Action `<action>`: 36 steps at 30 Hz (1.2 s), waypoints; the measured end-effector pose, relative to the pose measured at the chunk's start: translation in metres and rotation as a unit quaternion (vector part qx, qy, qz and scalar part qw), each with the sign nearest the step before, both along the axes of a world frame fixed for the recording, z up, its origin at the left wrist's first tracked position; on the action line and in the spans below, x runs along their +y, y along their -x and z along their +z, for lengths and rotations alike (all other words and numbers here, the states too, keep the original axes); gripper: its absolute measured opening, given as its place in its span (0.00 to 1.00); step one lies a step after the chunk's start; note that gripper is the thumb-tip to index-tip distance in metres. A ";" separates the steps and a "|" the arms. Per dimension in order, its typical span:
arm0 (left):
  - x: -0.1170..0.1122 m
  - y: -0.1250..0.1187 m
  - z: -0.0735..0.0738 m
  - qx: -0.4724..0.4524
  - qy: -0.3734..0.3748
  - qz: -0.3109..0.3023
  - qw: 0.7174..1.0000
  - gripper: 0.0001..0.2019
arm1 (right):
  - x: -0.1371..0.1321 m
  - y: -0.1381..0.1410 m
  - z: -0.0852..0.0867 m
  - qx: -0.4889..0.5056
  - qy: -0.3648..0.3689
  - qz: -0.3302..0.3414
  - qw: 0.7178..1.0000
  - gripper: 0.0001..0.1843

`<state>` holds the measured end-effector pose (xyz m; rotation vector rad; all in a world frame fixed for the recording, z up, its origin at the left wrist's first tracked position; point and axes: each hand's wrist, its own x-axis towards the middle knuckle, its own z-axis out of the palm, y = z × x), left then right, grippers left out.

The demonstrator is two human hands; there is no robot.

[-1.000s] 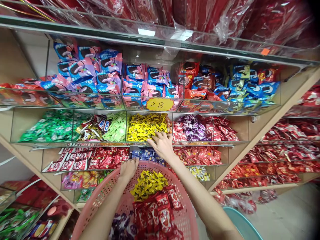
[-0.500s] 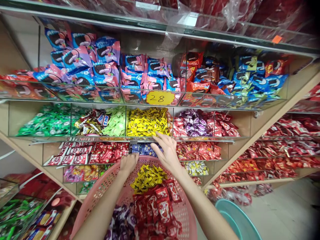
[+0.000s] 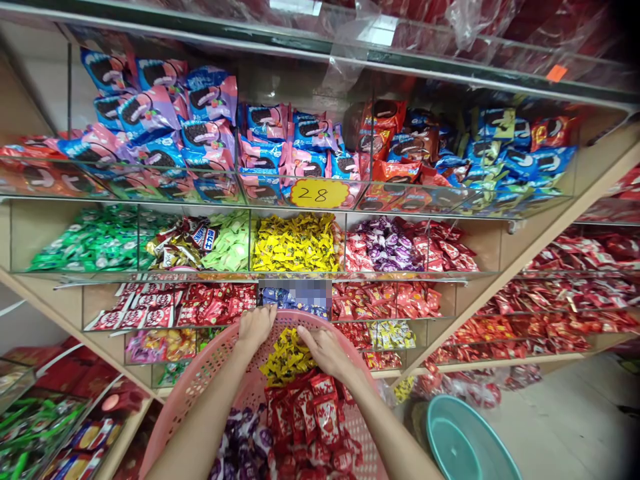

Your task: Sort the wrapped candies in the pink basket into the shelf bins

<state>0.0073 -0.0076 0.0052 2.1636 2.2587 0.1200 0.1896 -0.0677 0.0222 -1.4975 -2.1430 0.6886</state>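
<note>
Pink basket of sweets, one hand at its rim, one inside its far edge

The basket fills the bottom centre of the frame, its near side cut off by the lower edge. Within it, purple sweets lie at lower left, partly hidden by the left forearm; red packets are heaped at the centre, and yellow sweets lie beyond them. The left hand is closed over the far-left rim, its fingertips out of sight. The right hand is lowered over the yellow sweets, thumb apart and fingers partly hidden; whether it holds anything, I cannot tell.

At lower right, a teal basin stands on the floor, clipped by the bottom edge. Just beyond the basket, a pixelated patch masks part of a bin of blue sweets. One shelf up, mid-frame, yellow-wrapped pieces fill a compartment. Above them a yellow card reading "28" covers part of the biscuit packets. Along the top edge, red goods behind clear plastic are cropped and hard to make out.
</note>
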 end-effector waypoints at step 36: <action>0.003 0.005 -0.008 0.009 -0.024 -0.026 0.999 0.26 | 0.012 -0.009 0.063 0.096 -0.313 -0.059 0.943 0.17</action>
